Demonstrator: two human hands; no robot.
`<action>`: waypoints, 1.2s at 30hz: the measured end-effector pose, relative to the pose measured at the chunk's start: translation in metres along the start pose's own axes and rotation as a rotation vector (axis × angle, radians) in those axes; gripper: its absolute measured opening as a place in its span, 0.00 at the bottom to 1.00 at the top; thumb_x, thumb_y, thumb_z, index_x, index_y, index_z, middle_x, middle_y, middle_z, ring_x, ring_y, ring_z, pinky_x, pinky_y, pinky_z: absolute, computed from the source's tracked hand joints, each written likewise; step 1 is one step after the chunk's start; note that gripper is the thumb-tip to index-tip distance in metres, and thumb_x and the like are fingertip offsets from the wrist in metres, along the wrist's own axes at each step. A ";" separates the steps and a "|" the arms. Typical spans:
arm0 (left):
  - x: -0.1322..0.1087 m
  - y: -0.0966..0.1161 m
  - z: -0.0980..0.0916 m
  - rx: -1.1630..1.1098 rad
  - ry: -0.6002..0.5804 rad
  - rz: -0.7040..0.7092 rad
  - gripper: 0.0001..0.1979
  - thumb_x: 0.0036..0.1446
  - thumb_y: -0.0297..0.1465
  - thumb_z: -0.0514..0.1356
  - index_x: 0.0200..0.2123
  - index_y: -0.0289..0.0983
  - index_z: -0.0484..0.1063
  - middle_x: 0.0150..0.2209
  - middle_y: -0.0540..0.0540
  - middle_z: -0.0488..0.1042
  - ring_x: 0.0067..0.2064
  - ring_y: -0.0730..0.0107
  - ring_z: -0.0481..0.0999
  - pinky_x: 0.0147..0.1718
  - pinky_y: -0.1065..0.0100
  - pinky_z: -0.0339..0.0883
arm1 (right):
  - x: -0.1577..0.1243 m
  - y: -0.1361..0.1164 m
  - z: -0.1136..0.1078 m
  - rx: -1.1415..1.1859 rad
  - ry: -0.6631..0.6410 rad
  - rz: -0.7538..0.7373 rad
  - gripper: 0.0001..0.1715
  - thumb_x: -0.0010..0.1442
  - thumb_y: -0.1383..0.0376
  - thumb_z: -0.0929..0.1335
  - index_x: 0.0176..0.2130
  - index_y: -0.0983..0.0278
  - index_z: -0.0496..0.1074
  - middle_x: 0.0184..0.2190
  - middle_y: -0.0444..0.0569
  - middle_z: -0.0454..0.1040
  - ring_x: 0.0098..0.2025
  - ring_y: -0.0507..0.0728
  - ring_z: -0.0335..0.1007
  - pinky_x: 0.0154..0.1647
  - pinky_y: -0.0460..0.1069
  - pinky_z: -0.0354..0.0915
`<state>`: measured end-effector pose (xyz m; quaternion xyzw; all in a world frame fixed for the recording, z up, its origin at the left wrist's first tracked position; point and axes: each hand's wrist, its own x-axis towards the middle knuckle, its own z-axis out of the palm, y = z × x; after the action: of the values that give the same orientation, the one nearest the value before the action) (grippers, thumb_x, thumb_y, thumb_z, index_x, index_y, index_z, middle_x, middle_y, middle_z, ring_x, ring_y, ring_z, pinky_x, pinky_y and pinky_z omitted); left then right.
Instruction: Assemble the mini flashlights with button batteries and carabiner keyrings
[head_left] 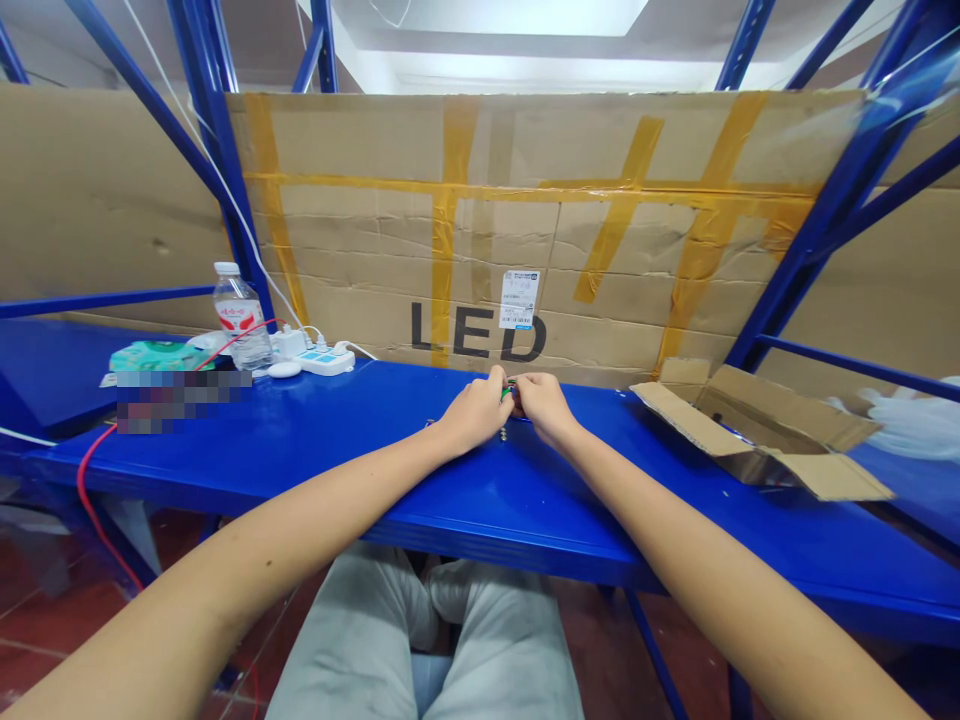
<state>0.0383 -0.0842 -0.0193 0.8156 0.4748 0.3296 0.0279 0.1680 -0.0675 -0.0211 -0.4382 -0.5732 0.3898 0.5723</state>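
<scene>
Both hands meet above the middle of the blue table. My left hand (475, 410) is closed, fingertips pinched on a small green thing (507, 391) that looks like a thin strand or wire. From the other side my right hand (546, 406) is closed too, its fingertips against the same piece. Most of it is hidden by the fingers, so its kind does not show. Just below the fingertips is a short row of small, bead-like metallic bits (503, 434). Another tiny object (430, 423) lies beside my left wrist, too small to name.
An open cardboard box (750, 420) sits on the blue table (300, 450) at right. To the left stand a water bottle (241, 320), a white power strip (327, 359) and a green packet (157, 355). A red cable (94, 500) hangs over the edge. Taped cardboard (360, 250) walls the back.
</scene>
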 end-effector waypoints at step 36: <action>0.008 -0.024 -0.018 -0.197 0.002 0.159 0.14 0.64 0.41 0.52 0.30 0.39 0.69 0.25 0.49 0.71 0.29 0.67 0.69 0.29 0.69 0.54 | 0.000 -0.027 -0.040 -0.362 -0.613 -0.091 0.10 0.57 0.62 0.65 0.33 0.66 0.72 0.23 0.45 0.73 0.27 0.54 0.70 0.31 0.48 0.63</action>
<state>0.0124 -0.0690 -0.0098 0.8436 0.3740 0.3767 0.0814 0.2067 -0.0782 0.0057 -0.3692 -0.7969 0.3696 0.3033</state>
